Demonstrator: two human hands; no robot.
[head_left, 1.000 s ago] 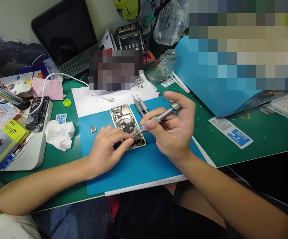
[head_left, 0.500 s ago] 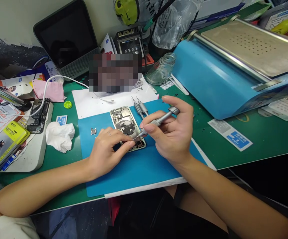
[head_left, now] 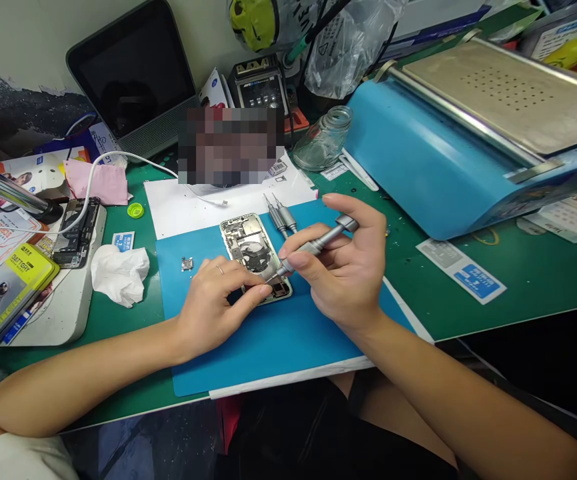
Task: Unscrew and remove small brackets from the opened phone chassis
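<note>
An opened smartphone [head_left: 244,235] lies with its insides bare on the blue mat [head_left: 248,353]. My right hand [head_left: 351,277] is closed around a slim grey precision screwdriver [head_left: 326,241], its tip slanting down to the lower part of the phone. One finger of that hand is on the driver's end cap. My left hand [head_left: 218,297] rests over the phone's lower left side, thumb and forefinger pinched by the screwdriver tip. Whatever is between those fingertips is too small to make out. Two more screwdrivers [head_left: 282,217] lie just beyond the phone. A small metal part [head_left: 187,264] sits left of it.
A large blue machine with a perforated metal plate [head_left: 418,160] stands at right. Behind are a glass jar [head_left: 323,137] and a dark-screened display [head_left: 131,73]. A crumpled tissue [head_left: 120,273], a white cable [head_left: 93,173] and a yellow battery box [head_left: 13,293] are at left.
Almost nothing differs. Both hands and the screwdriver stay in place over the phone, with only a very slight shift of the fingers.
</note>
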